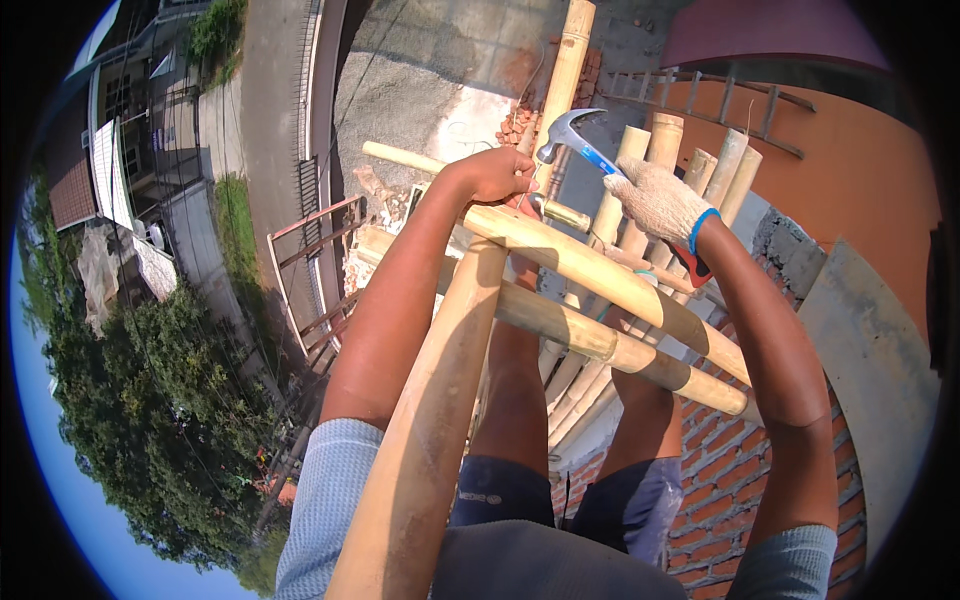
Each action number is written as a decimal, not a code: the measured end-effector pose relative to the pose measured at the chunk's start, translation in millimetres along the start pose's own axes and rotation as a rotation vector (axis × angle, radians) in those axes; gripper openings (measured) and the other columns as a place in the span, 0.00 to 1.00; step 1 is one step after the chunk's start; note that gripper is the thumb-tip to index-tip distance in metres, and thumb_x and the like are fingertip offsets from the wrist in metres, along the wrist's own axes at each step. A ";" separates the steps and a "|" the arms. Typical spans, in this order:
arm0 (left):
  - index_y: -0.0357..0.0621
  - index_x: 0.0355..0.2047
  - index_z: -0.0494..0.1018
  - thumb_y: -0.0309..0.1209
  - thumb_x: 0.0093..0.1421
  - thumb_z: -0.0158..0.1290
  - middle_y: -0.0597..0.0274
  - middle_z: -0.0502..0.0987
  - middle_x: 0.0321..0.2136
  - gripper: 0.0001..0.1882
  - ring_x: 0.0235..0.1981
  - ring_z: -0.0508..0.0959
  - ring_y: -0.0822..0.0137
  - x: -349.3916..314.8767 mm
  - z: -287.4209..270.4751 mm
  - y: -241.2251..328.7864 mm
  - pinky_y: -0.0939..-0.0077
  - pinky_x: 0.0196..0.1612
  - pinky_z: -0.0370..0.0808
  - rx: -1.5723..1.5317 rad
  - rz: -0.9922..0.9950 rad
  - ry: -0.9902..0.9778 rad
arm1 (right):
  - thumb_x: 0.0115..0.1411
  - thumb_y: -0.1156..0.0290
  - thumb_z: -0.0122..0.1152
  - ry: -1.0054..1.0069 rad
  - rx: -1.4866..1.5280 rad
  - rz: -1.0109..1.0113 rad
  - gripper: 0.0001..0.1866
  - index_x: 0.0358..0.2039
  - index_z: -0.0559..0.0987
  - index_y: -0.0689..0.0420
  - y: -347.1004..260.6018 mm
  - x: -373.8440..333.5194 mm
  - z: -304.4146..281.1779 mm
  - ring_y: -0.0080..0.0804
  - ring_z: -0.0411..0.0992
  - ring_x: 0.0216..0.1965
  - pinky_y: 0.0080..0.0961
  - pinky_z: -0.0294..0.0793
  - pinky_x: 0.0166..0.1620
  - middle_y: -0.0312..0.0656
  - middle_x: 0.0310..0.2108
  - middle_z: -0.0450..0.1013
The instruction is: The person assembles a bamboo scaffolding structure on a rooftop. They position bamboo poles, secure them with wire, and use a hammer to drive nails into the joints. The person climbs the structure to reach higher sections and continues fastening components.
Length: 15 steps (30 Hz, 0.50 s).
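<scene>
My right hand (660,200), in a cream knitted glove with a blue cuff, is closed round the handle of a claw hammer (570,130). The hammer's steel head is raised beside an upright bamboo pole (567,62). Bare and bent at the wrist, my left hand (497,175) has its fingers pinched together against that pole, where it crosses a horizontal bamboo pole (405,158). Whatever lies between those fingertips is too small to make out. Just below my left hand runs a thick bamboo rail (570,255), meeting a slanting bamboo pole (420,430) that passes close to my body.
Under the rail lies a second bamboo pole (560,325). Several upright bamboo poles (718,180) stand beyond my right hand. A brick wall (720,500) is at lower right, and a wooden ladder (700,95) lies at the far right. Ground and a road (265,90) appear far below.
</scene>
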<state>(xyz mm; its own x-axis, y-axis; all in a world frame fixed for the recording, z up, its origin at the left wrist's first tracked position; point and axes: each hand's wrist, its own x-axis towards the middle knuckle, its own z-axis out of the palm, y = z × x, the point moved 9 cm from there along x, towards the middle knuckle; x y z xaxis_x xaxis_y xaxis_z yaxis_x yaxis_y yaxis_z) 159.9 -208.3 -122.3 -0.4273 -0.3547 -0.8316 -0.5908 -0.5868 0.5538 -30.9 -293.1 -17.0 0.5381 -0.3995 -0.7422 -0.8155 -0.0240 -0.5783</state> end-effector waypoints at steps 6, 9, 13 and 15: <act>0.40 0.49 0.78 0.29 0.75 0.51 0.56 0.86 0.38 0.09 0.39 0.87 0.71 -4.4 2.4 3.5 0.76 0.42 0.83 -0.148 0.003 -0.014 | 0.76 0.52 0.45 0.119 0.315 0.188 0.21 0.40 0.71 0.60 21.5 -0.9 -24.1 0.28 0.71 0.21 0.32 0.73 0.26 0.39 0.25 0.69; 0.40 0.43 0.76 0.29 0.75 0.51 0.55 0.86 0.38 0.07 0.39 0.87 0.71 -9.7 2.1 9.6 0.76 0.42 0.83 -0.223 0.021 -0.021 | 0.75 0.53 0.45 -0.038 0.260 0.165 0.20 0.38 0.70 0.60 16.3 -1.7 -8.1 0.27 0.70 0.20 0.30 0.71 0.24 0.39 0.24 0.69; 0.40 0.42 0.75 0.30 0.75 0.50 0.54 0.86 0.37 0.07 0.39 0.87 0.70 -13.6 1.3 9.5 0.74 0.40 0.83 -0.242 -0.039 -0.028 | 0.76 0.55 0.48 0.071 0.614 0.198 0.17 0.38 0.71 0.57 16.9 -5.0 -2.3 0.18 0.62 0.16 0.22 0.63 0.18 0.30 0.22 0.63; 0.39 0.44 0.75 0.29 0.75 0.50 0.54 0.86 0.36 0.07 0.38 0.87 0.70 -14.8 1.7 11.6 0.73 0.39 0.83 -0.201 -0.029 -0.036 | 0.75 0.53 0.46 0.103 0.638 0.208 0.19 0.36 0.70 0.57 17.1 -6.4 -1.2 0.25 0.65 0.19 0.29 0.68 0.25 0.36 0.24 0.66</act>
<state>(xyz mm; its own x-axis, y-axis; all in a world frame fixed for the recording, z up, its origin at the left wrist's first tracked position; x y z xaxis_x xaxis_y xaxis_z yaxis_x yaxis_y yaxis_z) 158.2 -208.7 -103.5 -0.4384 -0.3119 -0.8429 -0.4558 -0.7311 0.5076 -48.5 -292.1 -21.7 0.3343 -0.4236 -0.8419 -0.5974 0.5957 -0.5369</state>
